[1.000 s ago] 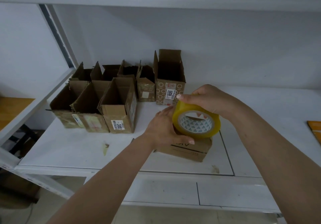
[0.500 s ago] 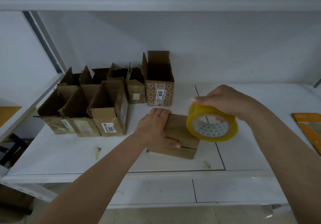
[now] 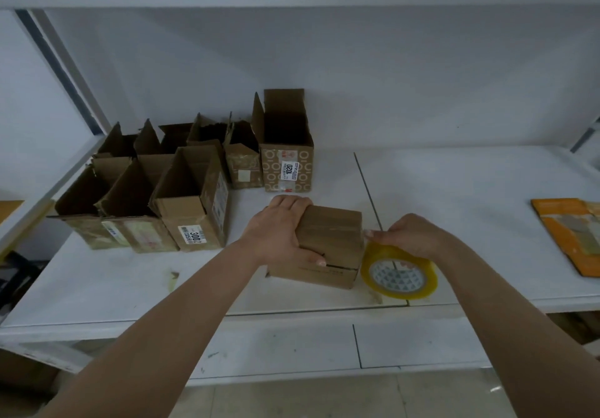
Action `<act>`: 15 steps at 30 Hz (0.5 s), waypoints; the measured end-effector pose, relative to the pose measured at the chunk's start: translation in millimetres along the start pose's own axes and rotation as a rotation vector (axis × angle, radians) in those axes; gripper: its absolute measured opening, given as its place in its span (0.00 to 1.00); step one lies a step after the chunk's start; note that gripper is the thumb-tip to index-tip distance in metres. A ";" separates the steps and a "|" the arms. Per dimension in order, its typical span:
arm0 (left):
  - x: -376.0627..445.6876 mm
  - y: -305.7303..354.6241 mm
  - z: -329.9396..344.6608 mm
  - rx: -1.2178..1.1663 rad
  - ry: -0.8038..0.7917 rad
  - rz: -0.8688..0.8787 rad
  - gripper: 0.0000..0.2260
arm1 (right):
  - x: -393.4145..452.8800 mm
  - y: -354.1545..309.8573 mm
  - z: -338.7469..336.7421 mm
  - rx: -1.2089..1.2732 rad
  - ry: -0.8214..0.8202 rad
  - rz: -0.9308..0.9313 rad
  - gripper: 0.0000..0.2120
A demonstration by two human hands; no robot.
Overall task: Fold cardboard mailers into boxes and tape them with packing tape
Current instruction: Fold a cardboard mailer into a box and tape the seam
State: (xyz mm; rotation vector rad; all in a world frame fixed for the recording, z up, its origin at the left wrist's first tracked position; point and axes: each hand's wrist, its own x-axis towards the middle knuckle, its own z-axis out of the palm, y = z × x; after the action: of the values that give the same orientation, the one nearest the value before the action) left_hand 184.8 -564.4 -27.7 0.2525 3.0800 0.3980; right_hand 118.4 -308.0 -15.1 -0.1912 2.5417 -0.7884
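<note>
Closed cardboard box [image 3: 328,242] sits on the white desk [image 3: 454,190], near front edge, roughly centre of view. Left hand [image 3: 279,232] lies over the box's left part: fingers wrapped over the far top edge, thumb pressed on the near face, so the grip is curled round the box. A strip of clear tape looks to run across the box top toward its right edge, faint though. Right hand [image 3: 412,236] is just right of the box, grip closed round the top of the yellow packing tape roll [image 3: 399,271]; the roll stands on edge, touching or nearly touching the box's right side, core w/ a triangle pattern facing the camera. Forefinger tip is right at the box's upper right corner. Behind & to the left: cluster of open boxes [image 3: 156,190] w/ flaps up, front one labelled 3002, and a taller open box [image 3: 287,154] labelled 1020 near the back wall. Far right on the desk: flat orange mailers [image 3: 565,232], well apart from the hands. A shelf board runs overhead.
</note>
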 end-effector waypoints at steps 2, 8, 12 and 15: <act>0.7 2.3 -6.4 0.036 -0.034 -0.004 0.50 | 0.0 1.5 1.4 -0.007 0.002 0.001 0.35; -6.2 46.6 5.8 0.360 -0.031 0.110 0.48 | 0.0 3.7 10.3 -0.050 0.037 -0.029 0.32; -6.5 58.5 18.3 0.320 -0.045 0.147 0.34 | -0.1 6.9 15.3 -0.031 0.043 -0.054 0.29; -5.9 51.4 12.0 0.325 -0.068 0.163 0.32 | -1.1 9.9 15.0 0.035 0.021 -0.127 0.20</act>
State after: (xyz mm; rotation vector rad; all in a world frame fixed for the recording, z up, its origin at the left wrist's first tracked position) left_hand 199.3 -513.3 -26.2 0.5142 3.0509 -0.1111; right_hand 126.6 -307.0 -31.1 -0.3373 2.5532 -0.8872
